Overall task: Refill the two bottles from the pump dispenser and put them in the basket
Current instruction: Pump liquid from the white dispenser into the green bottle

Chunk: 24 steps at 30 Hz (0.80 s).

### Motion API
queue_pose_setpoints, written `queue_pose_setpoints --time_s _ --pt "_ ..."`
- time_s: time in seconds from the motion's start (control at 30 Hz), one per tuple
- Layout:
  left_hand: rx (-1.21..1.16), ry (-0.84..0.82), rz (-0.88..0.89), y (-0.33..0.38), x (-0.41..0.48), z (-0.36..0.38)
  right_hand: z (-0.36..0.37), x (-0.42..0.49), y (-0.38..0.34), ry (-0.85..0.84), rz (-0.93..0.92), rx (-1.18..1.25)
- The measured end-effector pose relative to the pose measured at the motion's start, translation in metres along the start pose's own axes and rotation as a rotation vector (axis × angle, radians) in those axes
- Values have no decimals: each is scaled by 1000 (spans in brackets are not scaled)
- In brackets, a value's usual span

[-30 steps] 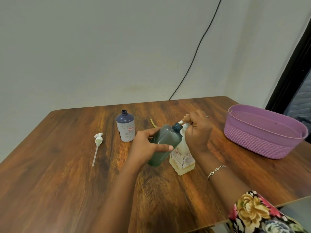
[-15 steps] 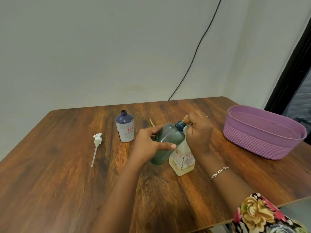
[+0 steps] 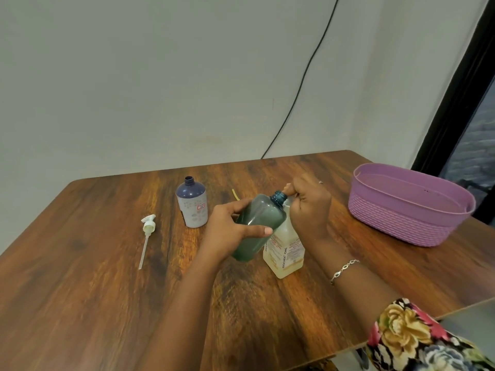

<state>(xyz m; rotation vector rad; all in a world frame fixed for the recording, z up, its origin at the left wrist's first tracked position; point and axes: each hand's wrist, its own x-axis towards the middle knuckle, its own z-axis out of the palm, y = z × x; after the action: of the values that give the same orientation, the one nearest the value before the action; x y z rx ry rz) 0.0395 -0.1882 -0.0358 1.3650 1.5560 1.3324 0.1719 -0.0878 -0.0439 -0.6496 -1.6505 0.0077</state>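
My left hand grips a dark green bottle, tilted with its open threaded neck pointing up and right. The neck meets the pump head of a pale yellow dispenser bottle standing on the table. My right hand is curled over that pump head and hides it. A second bottle, dark blue on top with a white patterned label, stands upright and uncapped to the left. The purple basket sits at the right edge of the table.
A loose white pump head with its long tube lies on the wooden table to the left. A small yellow strip lies behind the green bottle. A black cable runs down the wall behind.
The green bottle has shifted slightly, its neck rising closer under my right hand's fingers. Both hands keep their grips.
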Motion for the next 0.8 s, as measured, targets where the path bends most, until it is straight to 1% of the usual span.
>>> queue_pose_setpoints --time_s 0.13,0.2,0.23,0.3,0.4,0.43,0.53,0.6,0.7,0.8 --pt "-10 -3 -13 -1 -2 2 -5 -2 -3 -21 63 61" --pt "-22 -3 -14 0 -2 2 -12 6 -9 -65 168 107" --pt "-28 -6 -14 2 -2 2 -17 12 -14 -114 257 125" --pt "-39 -13 -11 2 -3 1 -27 27 -18 -266 459 174" --pt "-45 -13 -11 4 -2 0 -40 51 -17 -482 676 360" --pt "-45 -10 -11 4 -2 0 -42 59 -16 -551 719 367" --pt "-56 -10 -12 4 -2 -2 -42 79 -13 -773 797 225" --pt "-58 -14 -9 6 -2 -2 -40 88 -12 -888 872 192" --pt "-67 -23 -14 9 -2 0 -39 98 -12 -979 970 202" --pt "-86 -30 -13 10 -2 0 -37 104 -11 -1047 989 168"
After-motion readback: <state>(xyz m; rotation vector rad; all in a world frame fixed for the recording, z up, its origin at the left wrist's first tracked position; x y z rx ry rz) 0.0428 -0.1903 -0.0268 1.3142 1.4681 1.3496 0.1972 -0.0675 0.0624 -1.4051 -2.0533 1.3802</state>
